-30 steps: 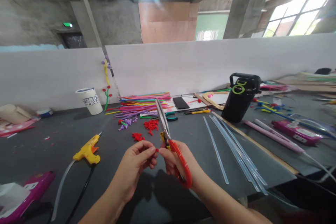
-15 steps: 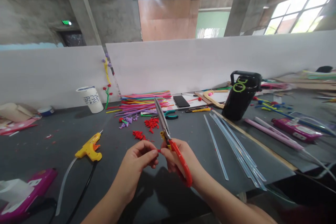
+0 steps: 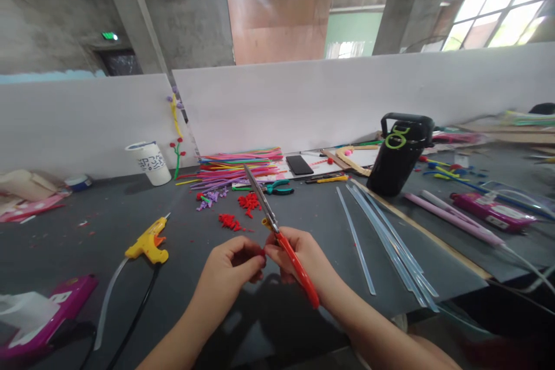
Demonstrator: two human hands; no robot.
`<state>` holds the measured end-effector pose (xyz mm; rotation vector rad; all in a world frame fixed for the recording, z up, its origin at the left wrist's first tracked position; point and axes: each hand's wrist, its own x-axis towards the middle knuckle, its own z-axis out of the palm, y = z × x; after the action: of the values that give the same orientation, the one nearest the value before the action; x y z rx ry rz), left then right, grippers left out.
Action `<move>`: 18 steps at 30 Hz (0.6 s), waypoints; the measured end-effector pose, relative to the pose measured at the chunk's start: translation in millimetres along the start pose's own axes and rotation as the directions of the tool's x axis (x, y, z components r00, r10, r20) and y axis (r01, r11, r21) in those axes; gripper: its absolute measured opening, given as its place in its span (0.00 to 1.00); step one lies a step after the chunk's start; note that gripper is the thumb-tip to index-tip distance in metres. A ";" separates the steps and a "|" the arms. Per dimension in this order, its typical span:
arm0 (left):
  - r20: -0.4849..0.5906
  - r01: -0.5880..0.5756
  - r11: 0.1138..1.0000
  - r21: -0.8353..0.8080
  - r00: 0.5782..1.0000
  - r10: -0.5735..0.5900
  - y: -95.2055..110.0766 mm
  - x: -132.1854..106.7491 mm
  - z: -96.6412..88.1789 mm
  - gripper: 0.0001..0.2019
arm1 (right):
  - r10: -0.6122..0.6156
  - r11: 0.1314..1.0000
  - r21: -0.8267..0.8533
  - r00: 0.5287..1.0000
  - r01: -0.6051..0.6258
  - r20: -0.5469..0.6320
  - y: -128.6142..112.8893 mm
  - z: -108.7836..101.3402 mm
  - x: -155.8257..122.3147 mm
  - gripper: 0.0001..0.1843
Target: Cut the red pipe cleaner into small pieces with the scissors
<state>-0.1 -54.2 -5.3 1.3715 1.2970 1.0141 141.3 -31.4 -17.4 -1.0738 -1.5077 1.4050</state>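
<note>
My right hand grips red-handled scissors, their closed blades pointing up and to the left. My left hand is pinched shut just left of it, fingertips meeting the right hand's. A small red piece was between the fingers; now it is hidden. Both hands hover over the dark grey table. Beyond them lie small red curled pieces, more red pieces and purple ones.
A yellow glue gun lies to the left with its black cord. Clear glue sticks lie to the right, beside a black bottle. A bundle of coloured pipe cleaners, teal pliers, a phone and a white cup sit at the back.
The scissors have tilted further left and lower. My left hand's fingers closed tighter against the right hand, covering the red piece seen earlier.
</note>
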 end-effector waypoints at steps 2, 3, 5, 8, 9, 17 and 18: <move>0.018 0.046 0.992 -0.118 0.999 -0.044 1.7 -0.3 -0.3 0.03 | -0.009 1.000 -0.005 1.000 0.009 0.006 -1.8 -0.2 -1.8 0.02; 0.028 0.063 0.987 -0.151 0.998 -0.059 1.9 -0.5 -0.5 0.03 | -0.013 1.000 -0.008 1.000 0.013 0.008 -2.7 0.0 -2.7 0.01; 0.054 0.091 0.983 -0.162 0.995 -0.083 1.1 -0.8 -0.5 0.02 | -0.018 1.000 -0.015 1.000 0.018 0.008 -4.0 1.0 -4.1 0.01; 0.091 0.094 0.985 -0.142 0.993 -0.081 -0.3 -1.0 -0.8 0.02 | -0.022 0.999 -0.024 1.000 0.022 -0.003 -4.2 3.6 -4.9 0.03; 0.094 0.085 0.985 -0.147 0.993 -0.072 -0.5 -1.1 -1.0 0.03 | -0.022 0.999 -0.026 1.000 0.022 -0.007 -3.8 4.5 -4.9 0.03; 0.094 0.092 0.963 -0.251 0.993 -0.071 1.4 -2.6 0.5 0.01 | -0.032 0.999 -0.016 0.999 0.031 -0.007 -1.0 6.2 -3.2 0.03; 0.086 0.099 0.958 -0.268 0.993 -0.079 1.8 -2.7 1.0 0.01 | -0.027 1.000 -0.007 1.000 0.027 -0.008 -1.6 5.8 -2.8 0.04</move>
<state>1.0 -57.0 -3.6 1.1214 1.1084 1.0277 136.7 -36.0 -16.2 -1.0583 -1.5169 1.3763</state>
